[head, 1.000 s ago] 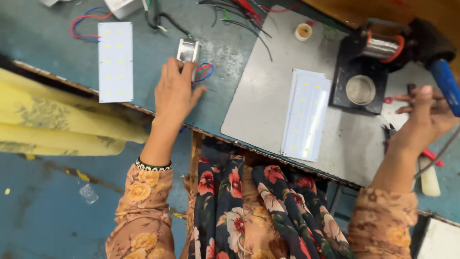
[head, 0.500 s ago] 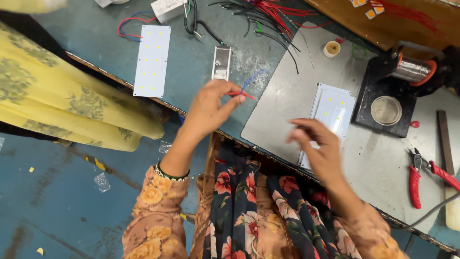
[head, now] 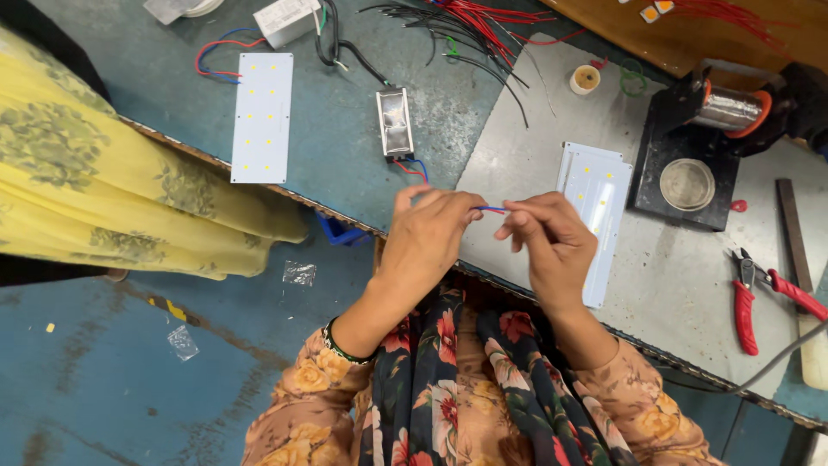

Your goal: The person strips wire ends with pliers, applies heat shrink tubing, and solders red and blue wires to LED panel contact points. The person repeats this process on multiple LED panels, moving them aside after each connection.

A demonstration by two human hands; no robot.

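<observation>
Both hands have come together since the earlier frame: I see my left hand [head: 427,233] and right hand [head: 552,237] pinched on the red-and-blue wires [head: 492,210] running back to the small metal driver [head: 395,122]. Twisting the ends looks underway; steady tension next.

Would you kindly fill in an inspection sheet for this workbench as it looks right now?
Surface: blue-grey bench with a grey metal sheet on it.
Job's things: thin red and blue wires pinched between both hands; small metal driver box behind them.
Clutter: white LED panels, red pliers, tape roll, black stand.
Hands: left hand and right hand close together, fingertips on the wires.
Cables: red and black wire bundle at the back.
Surroundings: yellow cloth at left; blue floor.
</observation>
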